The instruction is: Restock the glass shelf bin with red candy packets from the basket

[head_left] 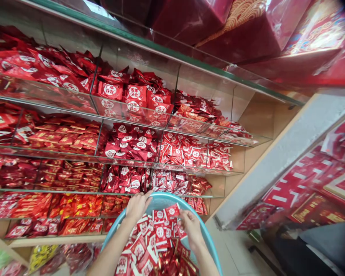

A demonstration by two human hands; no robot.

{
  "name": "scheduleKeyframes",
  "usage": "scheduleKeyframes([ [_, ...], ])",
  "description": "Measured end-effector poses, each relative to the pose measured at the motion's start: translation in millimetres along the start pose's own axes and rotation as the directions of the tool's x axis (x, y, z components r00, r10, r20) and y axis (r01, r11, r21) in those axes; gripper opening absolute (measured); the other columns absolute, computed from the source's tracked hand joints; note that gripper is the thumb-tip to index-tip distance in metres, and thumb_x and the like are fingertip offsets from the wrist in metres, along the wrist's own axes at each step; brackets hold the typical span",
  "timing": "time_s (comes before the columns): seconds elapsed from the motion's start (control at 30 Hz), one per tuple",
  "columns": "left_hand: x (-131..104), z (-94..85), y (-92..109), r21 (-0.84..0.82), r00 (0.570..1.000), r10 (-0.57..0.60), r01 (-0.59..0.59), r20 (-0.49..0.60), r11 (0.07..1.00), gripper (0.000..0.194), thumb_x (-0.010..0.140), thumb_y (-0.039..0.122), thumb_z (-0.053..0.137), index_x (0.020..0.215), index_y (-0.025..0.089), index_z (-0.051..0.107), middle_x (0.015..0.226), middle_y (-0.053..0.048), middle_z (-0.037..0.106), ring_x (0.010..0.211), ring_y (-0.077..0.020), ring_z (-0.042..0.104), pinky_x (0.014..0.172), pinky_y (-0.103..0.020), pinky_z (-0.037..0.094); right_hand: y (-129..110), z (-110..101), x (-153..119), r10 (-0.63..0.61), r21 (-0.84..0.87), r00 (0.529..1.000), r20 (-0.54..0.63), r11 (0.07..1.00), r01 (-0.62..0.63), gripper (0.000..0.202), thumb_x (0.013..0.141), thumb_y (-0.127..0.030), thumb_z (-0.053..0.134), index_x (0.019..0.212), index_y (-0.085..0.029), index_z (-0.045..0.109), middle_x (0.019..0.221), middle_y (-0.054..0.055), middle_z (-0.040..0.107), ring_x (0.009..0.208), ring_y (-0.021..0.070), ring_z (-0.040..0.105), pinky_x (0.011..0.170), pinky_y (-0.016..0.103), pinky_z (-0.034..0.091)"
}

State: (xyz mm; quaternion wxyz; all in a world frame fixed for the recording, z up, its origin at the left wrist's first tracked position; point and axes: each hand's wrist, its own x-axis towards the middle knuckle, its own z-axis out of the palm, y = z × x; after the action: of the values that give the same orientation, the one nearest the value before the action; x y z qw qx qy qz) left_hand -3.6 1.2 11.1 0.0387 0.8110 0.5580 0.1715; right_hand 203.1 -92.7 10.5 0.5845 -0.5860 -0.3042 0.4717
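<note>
Below me is a light-blue plastic basket (211, 245) filled with small red packets (145, 264), many with white labels and some with shiny gold. My left hand (137, 207) is at the far left of its rim, fingers curled over the edge; their tips are hidden. Inside the right side of the basket, my right hand (191, 226) is closed, thumb and fingers pinching a red packet (171, 211) with a white round mark. More such packets lie right beside and under it.
A glass-fronted shelf unit (132, 165) with divided compartments of red packets stands just beyond the basket. Large dark-red boxes (247, 34) sit on the glass shelf above. Bagged goods (43, 257) lie underneath. To the right are a white pillar (255, 180) and red goods (299, 180).
</note>
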Motion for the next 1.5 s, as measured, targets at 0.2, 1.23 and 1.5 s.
scheduleKeyframes([
  [0.2,0,-5.0,3,0.0,1.0,-0.011,0.011,0.029,1.0,0.039,0.09,0.041,0.027,0.124,0.035,0.047,0.089,-0.005,0.066,0.082,-0.0199,0.062,0.068,-0.028,0.044,27,22,17,0.115,-0.019,0.993,0.006,0.993,-0.115,0.037,0.055,-0.049,0.067,0.059,-0.02,0.044,0.057,0.002,0.064,0.044,0.0086,0.05,0.041,0.019,0.033],
  [1.23,0,-2.4,2,-0.01,1.0,-0.03,0.03,0.006,0.999,0.041,0.091,0.042,0.024,0.124,0.034,0.048,0.092,-0.006,0.065,0.087,-0.0191,0.06,0.072,-0.028,0.044,-188,30,83,-0.798,-0.833,0.522,0.301,0.047,0.551,0.024,0.083,-0.025,0.042,0.083,-0.019,0.065,0.084,0.007,0.059,0.078,0.0193,0.053,0.069,0.03,0.039],
  [1.5,0,-4.4,4,0.001,1.0,-0.024,0.024,0.004,1.0,0.041,0.091,0.043,0.025,0.124,0.034,0.048,0.093,-0.006,0.065,0.086,-0.0194,0.06,0.072,-0.028,0.044,-195,15,81,-0.902,-0.734,0.379,0.208,0.113,0.67,0.024,0.084,-0.029,0.044,0.085,-0.018,0.065,0.087,0.008,0.062,0.08,0.0183,0.056,0.073,0.031,0.043],
])
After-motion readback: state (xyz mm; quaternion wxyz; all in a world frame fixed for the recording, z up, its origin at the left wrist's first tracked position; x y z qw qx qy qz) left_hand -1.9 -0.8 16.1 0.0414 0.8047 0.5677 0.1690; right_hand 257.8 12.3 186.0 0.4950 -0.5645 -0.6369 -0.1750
